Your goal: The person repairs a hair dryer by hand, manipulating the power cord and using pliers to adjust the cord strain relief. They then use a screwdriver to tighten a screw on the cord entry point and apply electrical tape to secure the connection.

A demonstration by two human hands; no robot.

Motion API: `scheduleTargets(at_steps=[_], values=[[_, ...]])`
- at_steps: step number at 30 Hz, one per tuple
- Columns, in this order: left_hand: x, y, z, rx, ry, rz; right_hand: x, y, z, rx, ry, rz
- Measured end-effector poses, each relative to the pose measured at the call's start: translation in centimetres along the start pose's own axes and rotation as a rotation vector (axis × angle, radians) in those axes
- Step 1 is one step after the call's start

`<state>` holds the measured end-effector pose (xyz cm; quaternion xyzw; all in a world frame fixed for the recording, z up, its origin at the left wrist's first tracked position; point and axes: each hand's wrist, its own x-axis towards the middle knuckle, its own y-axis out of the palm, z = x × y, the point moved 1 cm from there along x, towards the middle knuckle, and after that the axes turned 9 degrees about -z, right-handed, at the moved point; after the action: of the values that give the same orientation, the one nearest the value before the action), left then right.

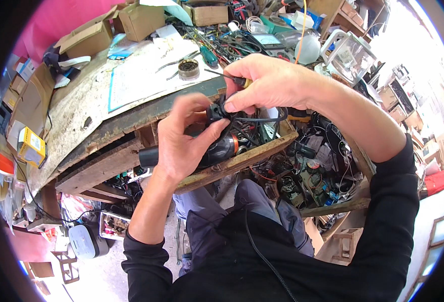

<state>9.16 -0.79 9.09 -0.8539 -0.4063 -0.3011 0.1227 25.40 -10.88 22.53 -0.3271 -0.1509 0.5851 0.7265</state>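
Observation:
My left hand (184, 138) pinches a small black plastic part (215, 114) between thumb and fingers, above an open wooden drawer. The fingers of that hand are slightly blurred. Against the part's right side press the thumb and fingertips of my right hand (267, 83). A screwdriver (240, 82) with a yellow handle end is tucked in the right hand, its thin shaft pointing left, away from the part. Black cable (275, 119) loops out beside the part. Below my hands, a black and orange cylindrical tool body (223, 150) lies along the drawer, partly hidden by the left hand.
Paper sheets and a small round tin (188, 69) lie on the worn workbench (88, 113). A green-handled tool (208, 57) and tangled leads are behind. The drawer's wooden front edge (242, 163) crosses before my lap. Another drawer (312, 176) holds electronic scrap. A yellow box (31, 146) stands left.

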Motion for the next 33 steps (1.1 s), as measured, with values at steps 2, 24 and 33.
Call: scheduleTargets(at_steps=[2, 24, 33], values=[[0.3, 0.0, -0.4, -0.008, -0.086, 0.024, 0.1, -0.2, 0.4, -0.070, -0.024, -0.013], [-1.5, 3.7, 1.3, -0.143, -0.182, -0.267, 1.4, -0.6, 2.5, -0.713, -0.380, -0.058], [-2.3, 6.3, 1.2, 0.005, -0.109, -0.375, 0.9, -0.2, 2.2, -0.738, -0.479, -0.131]])
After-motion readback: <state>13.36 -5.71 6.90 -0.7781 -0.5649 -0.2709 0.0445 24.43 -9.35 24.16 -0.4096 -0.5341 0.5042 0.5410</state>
